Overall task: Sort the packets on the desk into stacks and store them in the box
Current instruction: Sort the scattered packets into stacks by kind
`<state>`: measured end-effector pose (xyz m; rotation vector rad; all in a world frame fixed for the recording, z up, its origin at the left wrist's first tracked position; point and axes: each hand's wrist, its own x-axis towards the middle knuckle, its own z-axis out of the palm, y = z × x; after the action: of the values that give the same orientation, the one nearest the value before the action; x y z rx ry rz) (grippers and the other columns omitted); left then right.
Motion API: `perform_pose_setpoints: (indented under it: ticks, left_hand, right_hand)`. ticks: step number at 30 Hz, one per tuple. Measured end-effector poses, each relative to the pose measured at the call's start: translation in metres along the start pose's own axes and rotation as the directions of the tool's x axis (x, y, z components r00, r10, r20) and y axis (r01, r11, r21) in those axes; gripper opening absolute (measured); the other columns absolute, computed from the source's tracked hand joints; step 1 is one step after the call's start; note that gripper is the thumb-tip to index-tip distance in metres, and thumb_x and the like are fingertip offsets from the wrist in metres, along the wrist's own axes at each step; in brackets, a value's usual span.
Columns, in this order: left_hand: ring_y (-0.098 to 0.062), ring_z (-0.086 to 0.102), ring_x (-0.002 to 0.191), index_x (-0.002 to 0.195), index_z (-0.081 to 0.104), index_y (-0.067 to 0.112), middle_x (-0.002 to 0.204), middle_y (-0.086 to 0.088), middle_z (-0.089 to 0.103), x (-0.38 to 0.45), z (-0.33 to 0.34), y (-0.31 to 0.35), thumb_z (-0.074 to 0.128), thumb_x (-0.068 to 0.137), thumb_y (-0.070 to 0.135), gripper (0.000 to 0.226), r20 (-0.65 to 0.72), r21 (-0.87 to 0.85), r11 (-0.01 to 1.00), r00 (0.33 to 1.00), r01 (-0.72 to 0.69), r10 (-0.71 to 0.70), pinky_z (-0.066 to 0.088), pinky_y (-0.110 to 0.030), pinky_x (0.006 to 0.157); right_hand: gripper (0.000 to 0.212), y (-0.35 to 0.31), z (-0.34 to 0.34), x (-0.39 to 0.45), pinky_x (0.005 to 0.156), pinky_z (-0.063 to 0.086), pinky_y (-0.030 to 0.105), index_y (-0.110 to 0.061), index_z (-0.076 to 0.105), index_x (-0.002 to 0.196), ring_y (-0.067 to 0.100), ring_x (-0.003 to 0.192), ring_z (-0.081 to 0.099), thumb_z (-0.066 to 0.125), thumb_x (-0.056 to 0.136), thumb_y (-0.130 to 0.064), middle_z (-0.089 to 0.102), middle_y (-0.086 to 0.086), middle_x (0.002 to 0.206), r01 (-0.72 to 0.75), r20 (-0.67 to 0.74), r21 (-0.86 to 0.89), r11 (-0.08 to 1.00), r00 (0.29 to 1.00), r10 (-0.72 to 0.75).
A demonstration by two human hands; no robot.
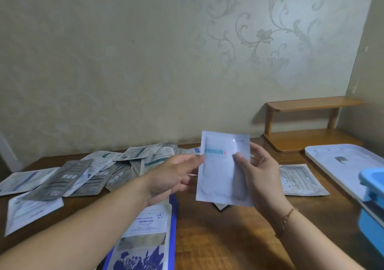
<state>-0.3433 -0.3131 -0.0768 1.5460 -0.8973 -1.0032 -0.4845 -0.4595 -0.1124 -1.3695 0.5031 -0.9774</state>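
Head view: looks down over a dark wooden surface (228,238) set against a patterned wall.
White packet: a pale packet (223,168) with a blue strip near its top is held upright above the surface, between the two hands, near the middle of the picture.
Right hand: the right hand (262,172) grips the packet's right edge, thumb across the front, fingers curled behind; a thin bracelet (287,217) sits on the wrist.
Left hand: the left hand (172,176) touches the packet's left edge with its fingertips; the fingers are bent, but whether they pinch the packet or only rest against it I cannot tell.
Loose pile: many grey and white packets (99,170) lie overlapping in a heap on the left half of the surface, toward the wall.
Blue-flower packet: a packet (143,240) with blue flowers printed on it lies flat at the near edge, under the left forearm.
Single packet: one grey printed packet (299,180) lies flat to the right of the right hand, apart from the heap.
Box: a blue box (372,207) stands at the right edge, partly cut off by the picture's border.
Lid: a white lid (342,166) lies flat just behind the box.
Small shelf: a wooden shelf (307,124) stands at the back right against the wall.
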Motion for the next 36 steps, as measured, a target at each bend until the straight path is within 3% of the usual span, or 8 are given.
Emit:
perform_pose_setpoints:
  ticks: [5,14,18,23,25,29,32,36]
  left_hand:
    - [-0.019,0.072,0.093,0.112,0.069,0.006,0.105,-0.007,0.075,0.008,0.017,-0.003,0.062,0.093,0.003,0.021,-0.220,0.007,1.000,0.975,-0.014,0.016,0.058,-0.035,0.079]
    - [-0.020,0.070,0.092,0.120,0.061,0.003,0.111,-0.012,0.071,-0.072,-0.023,0.005,0.057,0.092,-0.003,0.029,-0.363,0.004,0.986,0.919,-0.165,0.155,0.058,-0.030,0.080]
    - [-0.024,0.070,0.097,0.129,0.055,0.016,0.115,-0.010,0.071,-0.153,-0.077,-0.013,0.066,0.087,0.007,0.044,-0.610,0.006,0.978,0.774,-0.210,0.170,0.056,-0.036,0.082]
    - [-0.027,0.071,0.096,0.123,0.057,0.035,0.105,-0.005,0.074,-0.246,-0.136,-0.076,0.056,0.098,0.008,0.037,-0.823,0.071,0.996,0.567,0.060,0.024,0.056,-0.047,0.082]
    - [-0.021,0.071,0.091,0.121,0.058,0.035,0.110,-0.007,0.072,-0.265,-0.153,-0.099,0.056,0.098,0.010,0.034,-0.845,0.102,0.982,0.535,0.160,0.001,0.056,-0.035,0.074]
    - [-0.006,0.060,0.101,0.123,0.060,0.031,0.118,0.004,0.063,-0.277,-0.177,-0.128,0.054,0.099,0.014,0.029,-0.836,0.226,0.931,0.547,0.287,0.034,0.045,-0.010,0.064]
    - [-0.008,0.052,0.113,0.125,0.061,0.031,0.130,0.008,0.056,-0.279,-0.195,-0.134,0.054,0.100,0.018,0.030,-0.839,0.359,0.837,0.535,0.413,0.097,0.040,-0.012,0.074]
    - [-0.005,0.050,0.107,0.126,0.059,0.036,0.125,0.016,0.053,-0.286,-0.209,-0.139,0.056,0.098,0.029,0.029,-0.821,0.483,0.679,0.555,0.553,0.132,0.046,-0.018,0.082]
  right_hand:
    - [0.030,0.005,-0.004,-0.010,0.060,0.056,0.028,-0.030,0.059,0.116,0.014,0.076,0.073,0.069,0.089,-0.023,0.077,-0.004,0.083,-0.011,0.093,-0.105,0.994,0.995,0.021]
    - [0.040,-0.002,0.009,-0.036,0.054,0.055,0.041,-0.031,0.058,0.121,0.028,0.064,0.070,0.064,0.082,-0.039,0.073,0.011,0.079,0.097,0.398,-0.149,0.984,0.917,-0.030]
    - [0.044,0.004,0.007,-0.047,0.049,0.056,0.035,-0.039,0.062,0.111,0.026,0.062,0.071,0.062,0.074,-0.063,0.075,0.002,0.079,0.200,0.370,-0.266,0.943,0.925,-0.092]
    - [0.048,0.019,0.007,-0.050,0.052,0.055,0.036,-0.053,0.059,0.111,0.005,0.067,0.070,0.055,0.072,-0.082,0.075,-0.008,0.082,0.258,0.324,-0.439,0.861,0.939,-0.116]
    - [0.044,0.017,0.025,-0.058,0.062,0.056,0.038,-0.051,0.060,0.112,0.005,0.068,0.070,0.055,0.077,-0.077,0.074,-0.010,0.084,0.337,0.374,-0.475,0.813,0.914,-0.160]
    - [0.028,-0.006,0.097,-0.108,0.060,0.053,0.025,-0.050,0.060,0.106,-0.001,0.065,0.065,0.051,0.083,-0.064,0.067,-0.032,0.091,0.584,0.599,-0.519,0.625,0.769,-0.222]
    - [0.027,-0.009,0.152,-0.145,0.068,0.053,0.017,-0.044,0.065,0.103,-0.013,0.089,0.056,0.051,0.085,-0.058,0.065,-0.030,0.099,0.776,0.798,-0.423,0.468,0.564,-0.214]
    - [0.034,0.012,0.200,-0.169,0.088,0.054,0.030,-0.037,0.068,0.107,0.004,0.112,0.057,0.051,0.084,-0.055,0.064,-0.023,0.114,0.862,0.911,-0.275,0.425,0.375,-0.172]
